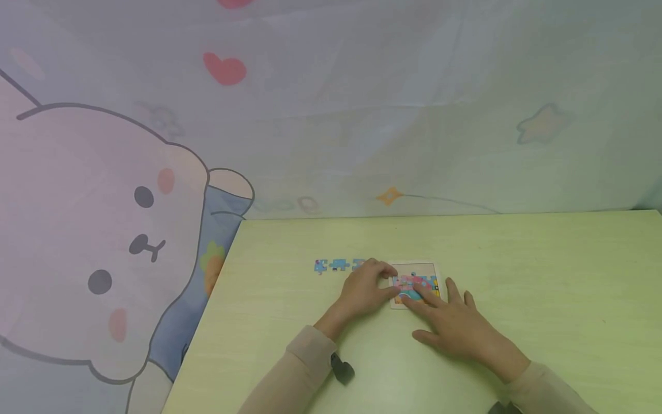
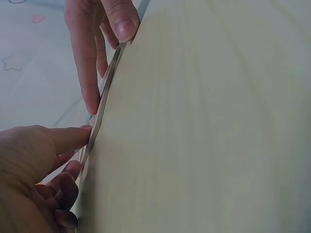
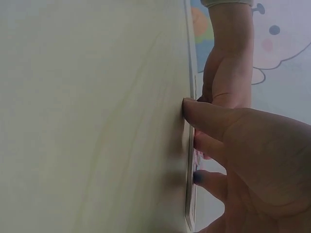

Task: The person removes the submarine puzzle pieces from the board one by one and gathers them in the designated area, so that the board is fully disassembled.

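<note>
Left grip (image 1: 365, 291), right grip (image 1: 454, 325) at puzzle (image 1: 425, 269); loose pieces (image 1: 339, 264) leftward.

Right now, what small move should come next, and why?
Probably reach the left hand toward a loose piece: the puzzle tray looks bare along its far side, while the right hand touches the joined pieces and may steady them.

Both arms out front, angled inward. Left forearm (image 1: 284, 379) runs forward and right, right forearm (image 1: 550, 394) forward and left; light sleeves (image 1: 309, 344) end near the wrists. My left hand (image 1: 364, 288): fingers (image 1: 380, 267) bent inward, thumb (image 1: 388, 292) pointing right, below the index; can't tell if they pinch. My right hand (image 1: 455, 325): palm down, fingers spread and fairly straight, index and middle reaching furthest left, the other two angled forward, thumb (image 1: 427, 338) out to the left on my near side. Hands close together, fingertips facing.
</note>
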### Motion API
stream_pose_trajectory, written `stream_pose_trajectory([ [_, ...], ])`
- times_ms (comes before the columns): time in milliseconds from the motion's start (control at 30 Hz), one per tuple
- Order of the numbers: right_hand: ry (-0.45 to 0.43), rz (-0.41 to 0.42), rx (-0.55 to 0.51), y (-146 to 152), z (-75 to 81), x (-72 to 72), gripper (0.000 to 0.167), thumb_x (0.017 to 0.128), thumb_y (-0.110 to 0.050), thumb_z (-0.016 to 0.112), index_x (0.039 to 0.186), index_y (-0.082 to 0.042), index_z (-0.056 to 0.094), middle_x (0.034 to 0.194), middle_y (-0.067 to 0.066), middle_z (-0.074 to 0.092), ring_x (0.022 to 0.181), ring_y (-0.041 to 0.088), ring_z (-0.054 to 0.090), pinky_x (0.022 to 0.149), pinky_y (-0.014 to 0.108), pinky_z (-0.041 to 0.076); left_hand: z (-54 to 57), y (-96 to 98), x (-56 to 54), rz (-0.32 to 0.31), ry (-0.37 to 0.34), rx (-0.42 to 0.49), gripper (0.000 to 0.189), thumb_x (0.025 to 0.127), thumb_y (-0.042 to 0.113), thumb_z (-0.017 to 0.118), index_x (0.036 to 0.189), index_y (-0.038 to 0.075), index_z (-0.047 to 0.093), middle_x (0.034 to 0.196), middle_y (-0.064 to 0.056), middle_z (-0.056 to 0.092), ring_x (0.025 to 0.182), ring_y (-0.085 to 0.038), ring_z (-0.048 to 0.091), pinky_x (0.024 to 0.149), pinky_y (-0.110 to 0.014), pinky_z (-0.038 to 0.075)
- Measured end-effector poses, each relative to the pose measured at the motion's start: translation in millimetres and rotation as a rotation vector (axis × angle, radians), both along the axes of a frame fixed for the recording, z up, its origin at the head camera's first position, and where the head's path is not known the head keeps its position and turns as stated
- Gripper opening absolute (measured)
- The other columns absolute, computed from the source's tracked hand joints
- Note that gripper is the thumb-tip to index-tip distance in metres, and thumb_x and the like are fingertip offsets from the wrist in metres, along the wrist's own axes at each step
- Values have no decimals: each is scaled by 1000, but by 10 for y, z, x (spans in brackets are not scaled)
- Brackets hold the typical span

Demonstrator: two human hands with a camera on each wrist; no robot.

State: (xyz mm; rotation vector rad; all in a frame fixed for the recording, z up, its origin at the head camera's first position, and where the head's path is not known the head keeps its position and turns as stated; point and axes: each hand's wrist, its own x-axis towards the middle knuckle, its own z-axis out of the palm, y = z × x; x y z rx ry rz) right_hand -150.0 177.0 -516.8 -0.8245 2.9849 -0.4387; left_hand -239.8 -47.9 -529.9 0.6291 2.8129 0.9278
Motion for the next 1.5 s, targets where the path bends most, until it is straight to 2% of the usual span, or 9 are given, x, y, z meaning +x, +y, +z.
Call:
stream_pose_trajectory([
  [400,2,-2,-18,2,8,9,63,97,-47,69,155,-28,51,162,8,42,132,73,33,91,84,35,38,6,45,1,-3,97,24,94,30,79,115,21,71,100,12,69,96,-8,62,87,-33,49],
  [667,-3,-3,-10,-9,10,21,63,97,-49,68,155,-29,51,162,9,42,131,73,34,90,85,35,20,-11,61,5,21,170,12,99,25,72,110,21,74,95,15,71,69,-5,54,65,-25,45],
  [867,-1,-6,-6,-20,29,41,62,98,-49,68,155,-28,51,161,10,43,131,73,33,90,85,35,77,-79,98,44,20,251,10,100,25,70,108,22,75,99,11,73,66,-6,54,62,-26,45],
  [1133,-9,-22,-2,-29,58,58,63,98,-48,68,155,-28,51,162,9,42,133,72,32,93,84,34,144,-308,108,88,42,297,12,100,20,68,109,21,76,99,10,72,58,-8,46,52,-25,38],
  [1267,-3,-25,-1,-31,58,57,63,97,-48,69,155,-28,51,162,9,41,133,72,32,93,84,34,166,-485,119,94,50,319,15,101,18,68,112,15,76,102,7,72,54,-8,42,49,-23,36],
  [1500,9,-20,-1,-37,31,67,63,98,-47,69,155,-29,51,163,8,41,133,71,33,93,83,35,150,-836,150,163,42,334,16,101,20,69,113,12,76,102,5,73,51,-4,38,46,-20,34],
])
